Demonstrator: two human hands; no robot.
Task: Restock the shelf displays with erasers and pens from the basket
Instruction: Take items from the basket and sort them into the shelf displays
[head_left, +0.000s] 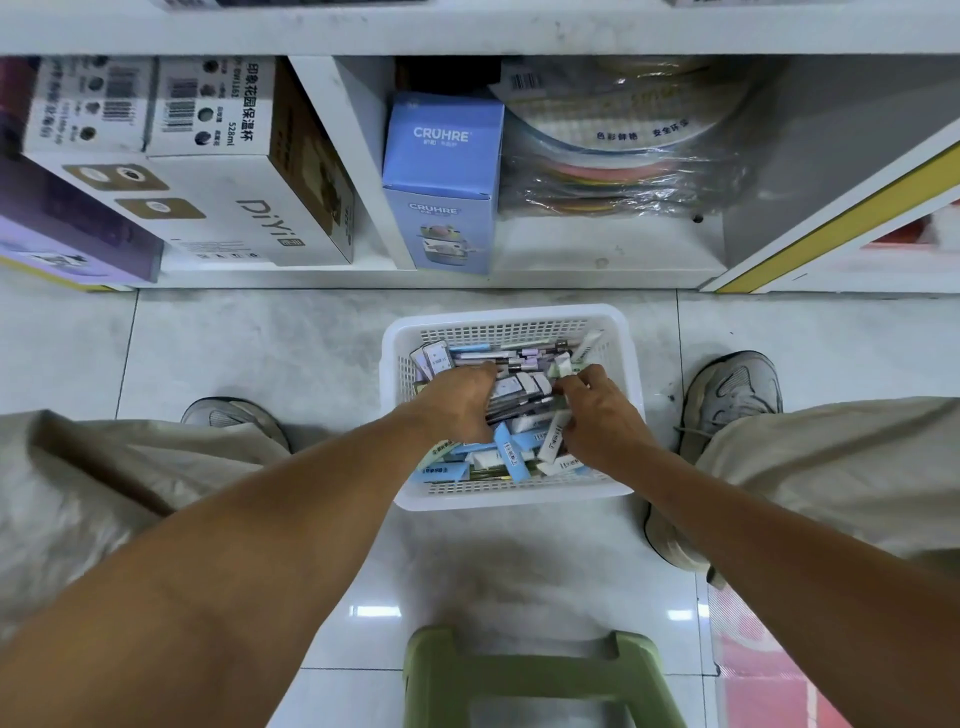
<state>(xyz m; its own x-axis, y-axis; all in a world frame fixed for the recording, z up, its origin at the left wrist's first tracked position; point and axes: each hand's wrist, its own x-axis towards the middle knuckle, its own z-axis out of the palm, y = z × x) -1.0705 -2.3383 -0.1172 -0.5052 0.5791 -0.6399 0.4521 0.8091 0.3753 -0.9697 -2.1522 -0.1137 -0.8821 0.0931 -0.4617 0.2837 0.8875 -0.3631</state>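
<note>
Both hands were down in the white mesh plastic basket (511, 317) on the floor: left hand (457, 400) curled over grey pens (511, 402), right hand (597, 410) pinching wrapped erasers (553, 441). I'd gather one kind only, then lift.

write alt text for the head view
Both hands, left and right, reach into a white basket of pens and erasers on a tiled floor. Behind it a low shelf holds boxes; a green stool is in front.
</note>
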